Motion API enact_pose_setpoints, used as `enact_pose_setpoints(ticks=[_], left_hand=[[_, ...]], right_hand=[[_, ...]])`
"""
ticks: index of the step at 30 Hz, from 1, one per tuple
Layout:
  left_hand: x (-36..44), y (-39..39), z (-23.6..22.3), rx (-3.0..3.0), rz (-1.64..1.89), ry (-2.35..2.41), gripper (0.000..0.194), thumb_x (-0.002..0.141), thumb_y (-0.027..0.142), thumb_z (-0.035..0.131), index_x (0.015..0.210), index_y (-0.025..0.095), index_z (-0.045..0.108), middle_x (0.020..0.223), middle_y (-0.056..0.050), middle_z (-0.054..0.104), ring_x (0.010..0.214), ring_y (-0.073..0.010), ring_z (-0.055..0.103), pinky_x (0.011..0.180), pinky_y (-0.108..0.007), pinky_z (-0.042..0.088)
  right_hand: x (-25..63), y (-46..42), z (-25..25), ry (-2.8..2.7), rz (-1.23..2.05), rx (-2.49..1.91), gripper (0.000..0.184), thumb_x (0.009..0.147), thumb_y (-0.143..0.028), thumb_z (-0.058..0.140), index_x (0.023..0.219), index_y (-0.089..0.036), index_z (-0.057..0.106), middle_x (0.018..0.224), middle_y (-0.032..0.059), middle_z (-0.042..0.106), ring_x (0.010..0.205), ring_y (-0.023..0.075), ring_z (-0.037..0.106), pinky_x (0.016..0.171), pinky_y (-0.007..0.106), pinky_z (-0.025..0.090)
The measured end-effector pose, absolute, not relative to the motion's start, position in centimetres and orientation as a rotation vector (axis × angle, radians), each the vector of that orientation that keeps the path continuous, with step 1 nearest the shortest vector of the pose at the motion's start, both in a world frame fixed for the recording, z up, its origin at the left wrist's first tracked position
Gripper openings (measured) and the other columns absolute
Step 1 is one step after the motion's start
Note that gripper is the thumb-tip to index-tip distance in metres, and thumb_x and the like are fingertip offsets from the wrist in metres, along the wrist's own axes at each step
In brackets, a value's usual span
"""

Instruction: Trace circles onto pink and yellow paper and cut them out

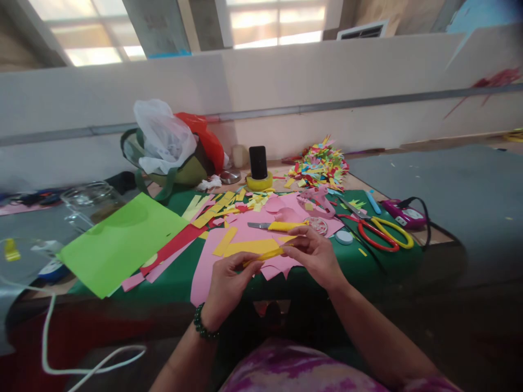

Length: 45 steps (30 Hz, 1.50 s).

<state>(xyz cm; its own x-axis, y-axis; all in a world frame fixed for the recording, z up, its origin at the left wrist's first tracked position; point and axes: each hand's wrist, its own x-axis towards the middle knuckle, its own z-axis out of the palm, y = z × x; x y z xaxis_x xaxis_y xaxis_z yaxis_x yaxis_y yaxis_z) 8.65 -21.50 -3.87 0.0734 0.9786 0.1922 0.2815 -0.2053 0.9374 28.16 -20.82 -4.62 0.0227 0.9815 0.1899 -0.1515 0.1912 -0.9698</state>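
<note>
Between them, my left hand (232, 277) and my right hand (312, 253) pinch a narrow yellow paper strip (269, 254), one hand at each end. It is held just above the front of a pink paper sheet (204, 272). Behind the strip, a wider piece of yellow paper (241, 247) lies flat on the pink. A utility knife with a yellow handle (281, 226) rests just beyond my fingers, its blade toward the left. Close to my right hand are a pink openwork disc (317, 225) and a pink glue gun (316, 201).
Red-and-yellow-handled scissors (378, 231) lie on the right of the green mat (351, 272). Bright green paper (126, 239) is at the left. Behind are a phone (257, 162) on a yellow tape roll (259, 182), a heap of paper scraps (321, 163) and a bag (180, 169).
</note>
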Motion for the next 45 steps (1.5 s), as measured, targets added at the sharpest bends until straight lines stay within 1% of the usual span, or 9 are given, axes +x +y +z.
enact_pose_setpoints(ticks=[7,13,17,26,32,36,37,41,45], left_hand=[[8.5,-21.4,-4.2,1.557,1.088,1.204,0.020,0.072,0.036,0.070,0.063,0.018,0.068,0.058,-0.001,0.067,0.057,-0.0147,0.059,0.055,-0.023,0.046],[9.2,-21.6,-3.4,1.590,0.964,1.171,0.020,0.071,0.035,0.073,0.083,0.019,0.077,0.086,-0.005,0.077,0.081,-0.0217,0.068,0.073,-0.028,0.052],[9.5,-21.8,-2.9,1.589,0.934,1.109,0.014,0.073,0.031,0.069,0.070,0.019,0.075,0.071,-0.004,0.076,0.069,-0.0191,0.068,0.066,-0.026,0.052],[8.9,-21.8,-3.3,1.519,0.916,1.098,0.013,0.070,0.029,0.069,0.067,0.017,0.074,0.066,-0.004,0.074,0.063,-0.0161,0.064,0.060,-0.023,0.049],[8.3,-21.4,-2.7,1.436,0.969,1.110,0.012,0.065,0.027,0.075,0.066,0.016,0.072,0.062,-0.002,0.069,0.059,-0.0137,0.062,0.059,-0.022,0.049],[9.4,-21.5,-3.3,0.960,1.378,0.988,0.045,0.056,0.029,0.084,0.098,0.020,0.069,0.083,0.001,0.069,0.064,-0.0105,0.065,0.058,-0.019,0.052],[10.0,-21.7,-3.6,0.869,1.394,0.947,0.049,0.054,0.030,0.085,0.099,0.021,0.069,0.085,0.001,0.069,0.066,-0.0102,0.065,0.056,-0.018,0.052],[12.0,-22.2,-4.4,0.806,1.260,0.912,0.032,0.049,0.033,0.088,0.070,0.014,0.073,0.067,-0.002,0.070,0.058,-0.0105,0.063,0.054,-0.018,0.051],[12.7,-22.5,-4.2,0.812,1.285,0.984,0.032,0.044,0.039,0.090,0.055,0.014,0.072,0.051,-0.003,0.068,0.049,-0.0102,0.061,0.054,-0.018,0.051]], right_hand=[[28.2,-20.9,-4.9,-1.155,1.147,-0.973,0.040,0.060,-0.037,0.084,0.085,-0.020,0.058,0.067,0.0005,0.074,0.064,0.0194,0.072,0.064,0.031,0.059],[27.2,-21.8,-4.9,-1.222,1.094,-1.003,0.032,0.064,-0.033,0.080,0.083,-0.021,0.056,0.067,-0.0001,0.073,0.063,0.0185,0.071,0.061,0.029,0.057],[26.9,-22.2,-4.9,-1.228,1.116,-1.030,0.032,0.064,-0.032,0.079,0.083,-0.021,0.056,0.067,0.0005,0.074,0.063,0.0192,0.071,0.060,0.028,0.055],[27.5,-21.7,-5.3,-1.205,1.327,-0.976,0.038,0.063,-0.037,0.081,0.085,-0.021,0.055,0.063,0.0004,0.073,0.057,0.0184,0.070,0.056,0.028,0.053],[28.1,-21.8,-4.8,-1.225,1.178,-1.011,0.038,0.057,-0.034,0.086,0.076,-0.021,0.056,0.059,-0.0036,0.067,0.051,0.0141,0.065,0.052,0.025,0.053],[27.8,-21.8,-4.8,-1.071,1.024,-0.910,0.039,0.059,-0.038,0.085,0.073,-0.022,0.053,0.057,-0.0062,0.062,0.051,0.0127,0.063,0.053,0.026,0.057],[27.5,-21.8,-4.8,-1.048,0.994,-0.890,0.039,0.060,-0.038,0.085,0.073,-0.022,0.052,0.058,-0.0062,0.062,0.051,0.0124,0.063,0.053,0.026,0.057],[26.0,-22.4,-5.4,-1.047,0.910,-0.876,0.034,0.066,-0.033,0.082,0.072,-0.021,0.051,0.062,-0.0050,0.062,0.053,0.0121,0.064,0.052,0.023,0.055],[25.0,-22.9,-5.9,-1.109,0.897,-0.875,0.028,0.070,-0.027,0.078,0.075,-0.021,0.052,0.061,-0.0050,0.062,0.054,0.0120,0.065,0.051,0.021,0.053]])
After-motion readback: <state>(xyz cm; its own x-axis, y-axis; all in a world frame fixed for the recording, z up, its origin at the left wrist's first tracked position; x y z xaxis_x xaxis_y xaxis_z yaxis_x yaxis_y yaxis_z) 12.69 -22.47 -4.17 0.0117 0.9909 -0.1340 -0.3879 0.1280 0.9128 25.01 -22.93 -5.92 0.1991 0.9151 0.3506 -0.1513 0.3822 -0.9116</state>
